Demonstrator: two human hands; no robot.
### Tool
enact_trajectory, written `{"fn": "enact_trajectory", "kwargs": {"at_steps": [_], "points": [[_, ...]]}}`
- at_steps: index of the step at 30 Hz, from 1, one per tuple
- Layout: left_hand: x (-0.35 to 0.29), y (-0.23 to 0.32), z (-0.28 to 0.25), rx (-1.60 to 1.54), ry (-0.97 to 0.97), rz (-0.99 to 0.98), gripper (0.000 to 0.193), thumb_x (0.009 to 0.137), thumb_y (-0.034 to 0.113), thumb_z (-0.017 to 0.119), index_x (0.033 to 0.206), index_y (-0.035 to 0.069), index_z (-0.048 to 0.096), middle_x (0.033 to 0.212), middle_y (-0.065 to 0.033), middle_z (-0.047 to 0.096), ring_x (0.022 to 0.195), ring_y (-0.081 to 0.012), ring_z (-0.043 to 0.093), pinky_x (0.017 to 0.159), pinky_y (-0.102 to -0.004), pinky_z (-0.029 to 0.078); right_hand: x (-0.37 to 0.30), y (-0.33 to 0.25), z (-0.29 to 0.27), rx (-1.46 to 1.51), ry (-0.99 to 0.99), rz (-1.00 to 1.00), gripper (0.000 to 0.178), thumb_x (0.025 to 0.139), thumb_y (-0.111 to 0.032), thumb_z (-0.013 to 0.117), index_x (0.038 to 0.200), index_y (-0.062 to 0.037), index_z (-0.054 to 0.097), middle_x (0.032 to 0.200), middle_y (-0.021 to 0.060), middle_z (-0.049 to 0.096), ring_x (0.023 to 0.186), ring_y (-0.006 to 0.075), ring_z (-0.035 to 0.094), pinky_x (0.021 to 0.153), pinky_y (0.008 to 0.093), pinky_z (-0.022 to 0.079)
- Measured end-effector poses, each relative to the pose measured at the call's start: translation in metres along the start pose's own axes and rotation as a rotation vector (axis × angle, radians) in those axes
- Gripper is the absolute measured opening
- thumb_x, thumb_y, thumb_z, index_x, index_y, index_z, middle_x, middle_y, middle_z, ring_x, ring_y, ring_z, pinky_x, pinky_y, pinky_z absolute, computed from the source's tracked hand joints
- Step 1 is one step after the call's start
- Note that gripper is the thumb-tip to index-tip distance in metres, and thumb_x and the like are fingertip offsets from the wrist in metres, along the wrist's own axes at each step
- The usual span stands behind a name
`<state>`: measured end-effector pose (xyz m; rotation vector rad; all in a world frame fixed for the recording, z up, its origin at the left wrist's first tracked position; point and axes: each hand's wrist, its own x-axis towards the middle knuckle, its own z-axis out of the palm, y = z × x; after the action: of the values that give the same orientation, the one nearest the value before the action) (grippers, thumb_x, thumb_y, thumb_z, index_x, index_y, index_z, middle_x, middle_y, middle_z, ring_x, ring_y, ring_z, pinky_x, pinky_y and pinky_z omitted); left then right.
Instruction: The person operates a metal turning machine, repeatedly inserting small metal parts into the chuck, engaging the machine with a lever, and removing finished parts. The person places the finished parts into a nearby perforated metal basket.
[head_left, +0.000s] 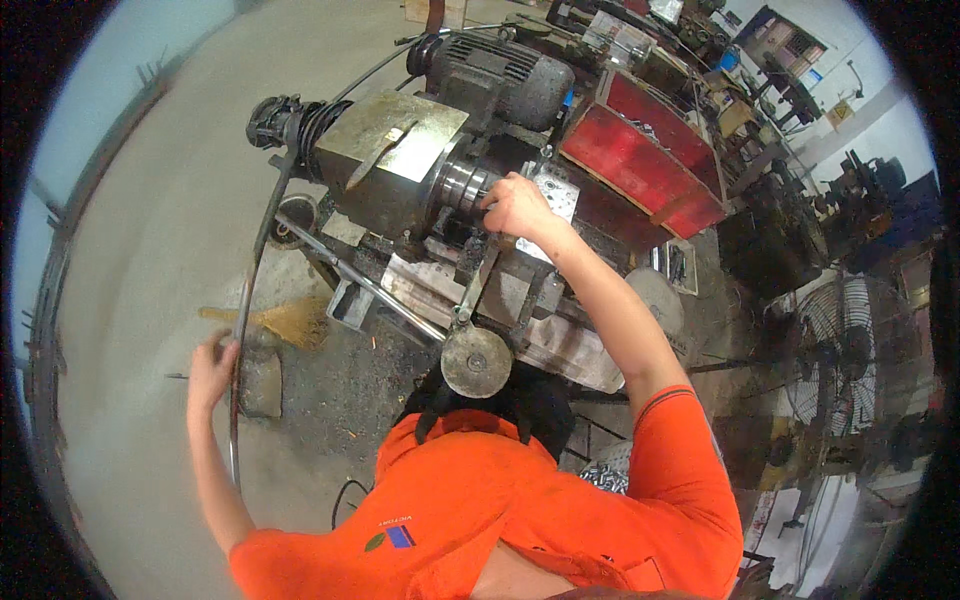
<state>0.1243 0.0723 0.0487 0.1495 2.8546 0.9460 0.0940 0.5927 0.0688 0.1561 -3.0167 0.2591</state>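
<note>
My left hand (pixel 212 370) is at the far left, its fingers closed against a long metal lever (pixel 247 300). That lever slants up to the rear end of a small lathe's headstock (pixel 385 150). Over at the machine, my right hand (pixel 519 210) is closed right in front of the shiny round chuck (pixel 462 186). Its fingers curl in toward the chuck's face, and they hide whatever they pinch. Just beyond the right hand is a metal block with holes (pixel 556 190). A round metal handwheel (pixel 477 362) sits close to my body.
An electric motor (pixel 495 80) stands behind the headstock. To its right is a red metal bin (pixel 640 150) with small parts inside. A yellow broom (pixel 290 322) lies on the floor at left. A large fan (pixel 835 340) stands at right. Small metal pieces (pixel 605 478) sit beside my lap.
</note>
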Motion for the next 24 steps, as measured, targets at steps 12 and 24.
{"fn": "enact_trajectory", "kwargs": {"at_steps": [12,24], "points": [[0.022,-0.017,0.034,0.708,0.143,-0.070,0.015,0.077,0.017,0.058,0.080,0.003,0.059,0.074,-0.0190,0.063,0.073,-0.0357,0.063,0.065,-0.0448,0.050,0.013,-0.013,-0.012,0.144,-0.062,-0.056,0.017,0.057,-0.015,0.057,0.063,-0.0025,0.066,0.068,0.0203,0.061,0.070,0.0361,0.062,0.067,0.0402,0.051],[0.149,-0.130,-0.047,0.842,0.331,0.017,0.017,0.079,0.014,0.057,0.092,0.005,0.062,0.085,-0.0126,0.065,0.079,-0.0301,0.063,0.066,-0.0422,0.050,0.014,-0.011,-0.006,0.114,0.065,-0.048,0.021,0.053,-0.021,0.057,0.061,-0.0036,0.066,0.063,0.0191,0.060,0.062,0.0365,0.060,0.060,0.0407,0.050]]}}
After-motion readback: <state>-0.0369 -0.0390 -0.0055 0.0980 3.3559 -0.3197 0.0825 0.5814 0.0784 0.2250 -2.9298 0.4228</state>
